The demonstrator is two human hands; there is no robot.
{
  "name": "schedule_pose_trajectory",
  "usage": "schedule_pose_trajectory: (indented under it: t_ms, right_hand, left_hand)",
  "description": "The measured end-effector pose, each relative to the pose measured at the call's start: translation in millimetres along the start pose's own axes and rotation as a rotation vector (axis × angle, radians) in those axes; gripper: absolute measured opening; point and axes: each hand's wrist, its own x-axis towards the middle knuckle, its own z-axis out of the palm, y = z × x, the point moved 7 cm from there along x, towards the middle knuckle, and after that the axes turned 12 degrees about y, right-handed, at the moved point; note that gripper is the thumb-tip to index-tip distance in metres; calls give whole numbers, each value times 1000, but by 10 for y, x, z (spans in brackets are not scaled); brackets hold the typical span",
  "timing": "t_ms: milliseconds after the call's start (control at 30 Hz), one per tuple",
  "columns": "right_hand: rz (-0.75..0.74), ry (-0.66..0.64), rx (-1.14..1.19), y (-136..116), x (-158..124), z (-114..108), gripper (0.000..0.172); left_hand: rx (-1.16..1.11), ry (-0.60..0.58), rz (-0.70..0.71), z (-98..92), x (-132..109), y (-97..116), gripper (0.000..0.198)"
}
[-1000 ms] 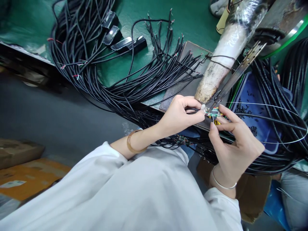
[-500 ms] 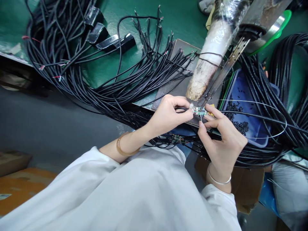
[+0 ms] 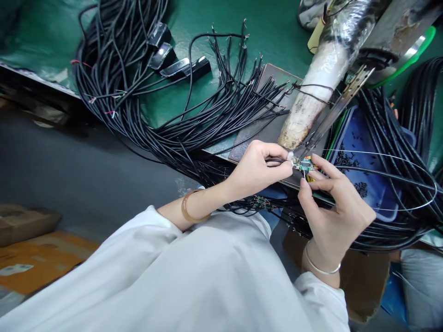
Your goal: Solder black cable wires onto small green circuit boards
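My left hand (image 3: 261,167) pinches a black cable (image 3: 276,161) at its end, beside a small green circuit board (image 3: 306,164). Between the thumb and a finger of my right hand (image 3: 334,196) is thin silvery solder wire (image 3: 391,156), looping off to the right. The right index finger rests at the board's right end, where another black cable (image 3: 362,170) leads away. A fixed soldering iron (image 3: 323,127) points down at the board; whether its tip touches is too small to tell.
A taped white pipe (image 3: 308,103) hangs close above my hands. Bundled black cables (image 3: 166,133) spread leftward, beside black housings (image 3: 162,56). At right, a blue tray (image 3: 380,193) holds small black pieces. More circuit boards (image 3: 259,202) hang at the table edge.
The view has shifted, so the scene sits farther right and slightly lower. The board and both hands have moved slightly right relative to the iron; both grips are kept.
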Motion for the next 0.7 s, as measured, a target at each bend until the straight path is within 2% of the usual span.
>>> schedule_pose_trajectory:
  t_ms: [700]
  right_hand:
    - [-21,-8,17,-17,-35,43,16]
  left_hand:
    - [34,-26,-23,-32,-9,-52,11]
